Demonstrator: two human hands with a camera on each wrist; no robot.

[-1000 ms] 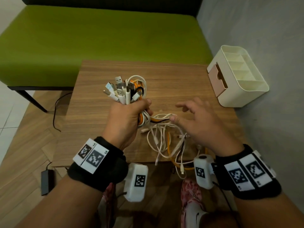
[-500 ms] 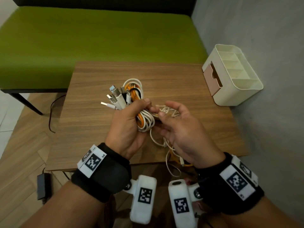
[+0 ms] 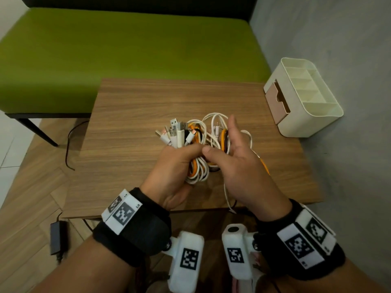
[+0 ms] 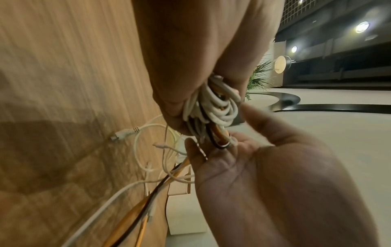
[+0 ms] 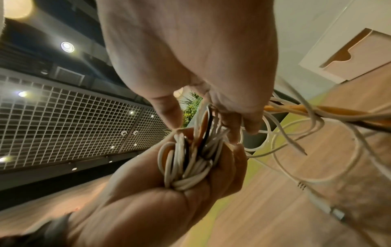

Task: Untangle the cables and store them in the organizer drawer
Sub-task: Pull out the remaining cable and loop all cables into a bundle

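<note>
My left hand (image 3: 175,166) grips a coiled bundle of white, orange and black cables (image 3: 196,170) above the wooden table (image 3: 148,102), with several USB plugs (image 3: 175,132) sticking up out of the fist. My right hand (image 3: 239,166) is pressed against the bundle's right side with its index finger straight up. White and orange loops (image 3: 224,136) hang around its fingers. Loose strands (image 5: 317,117) trail from that hand toward the table edge. The left wrist view shows the bundle (image 4: 213,107) against my open right palm (image 4: 275,167). The cream organizer (image 3: 302,98) stands at the table's right, with its pink drawer (image 3: 277,100) slightly out.
A green bench (image 3: 127,49) runs behind the table. A grey wall is close on the right behind the organizer. On the floor at the left lie a black power adapter (image 3: 57,240) and its thin cord (image 3: 69,149).
My right hand left the loose cables on the table, pinched strands by the bundle, then rose with them looped over its fingers. Most of the loose pile has lifted off the table.
</note>
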